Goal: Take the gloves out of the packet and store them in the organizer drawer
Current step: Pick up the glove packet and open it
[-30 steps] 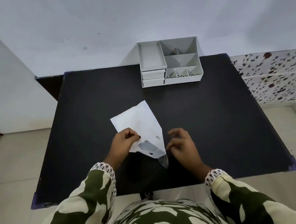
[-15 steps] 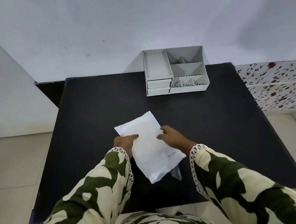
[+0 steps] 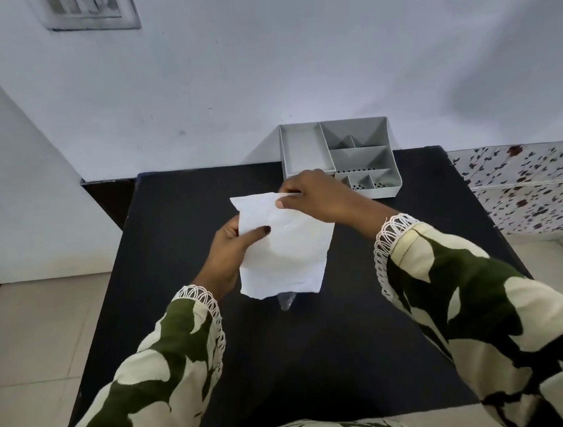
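Observation:
A white paper packet (image 3: 285, 250) is held upright above the black table (image 3: 354, 344). My left hand (image 3: 229, 252) grips its left edge, thumb across the front. My right hand (image 3: 316, 196) pinches its top right corner. A bit of clear plastic (image 3: 286, 300) sticks out at the packet's bottom edge. The gloves themselves are hidden inside. The grey organizer (image 3: 357, 157) stands at the table's far edge against the wall, just behind my right hand, which hides its drawer fronts.
A white wall (image 3: 292, 57) rises behind the table. Tiled floor (image 3: 27, 341) lies to the left, and a floral-patterned surface (image 3: 529, 189) sits at the right. My camouflage sleeves (image 3: 489, 313) cover the near part of the table.
Both hands have lifted the packet off the table and stood it upright. My right hand moved up to the packet's top corner. The camera has tilted upward.

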